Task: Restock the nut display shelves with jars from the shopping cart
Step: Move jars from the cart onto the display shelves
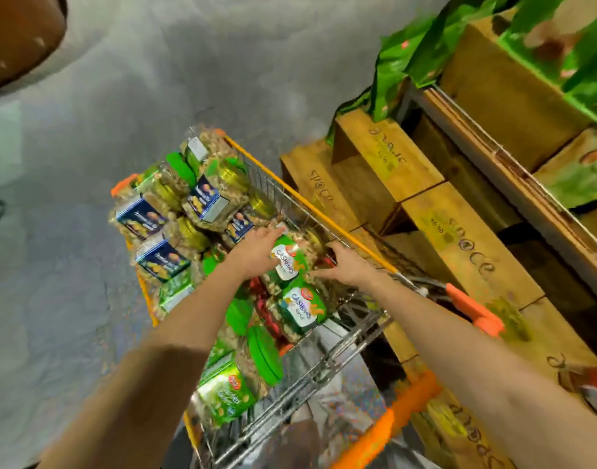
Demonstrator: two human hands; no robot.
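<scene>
Floor: grey concrete (114,137), lit from above, running along the aisle to my left.

Display, right side: brown printed cartons (388,160) stacked in steps, a shelf edge (513,184) above them, and green bags (408,59) at the top. Print too blurred to read.

Shopping cart (312,209): wire basket with yellow-orange rim, just beside the cartons and directly under my arms. Orange handle (473,311) at its near right corner.

Cart contents, far end: clear nut jars with blue labels (204,198), piled on their sides. Near end: jars with green lids (265,355) and green labels.

Cashew jar (288,262): green-and-white label, lying tilted among the others in the middle of the cart, toward its right wall. A second cashew jar (302,308) lay just below it, touching.

Left hand (256,253): on the jar's left side, fingers kept together and curved over its upper edge.

Right hand (346,265): at the jar's right side, thumb raised apart from the fingers, which reached in low against the jar. The two hands held it between them.
</scene>
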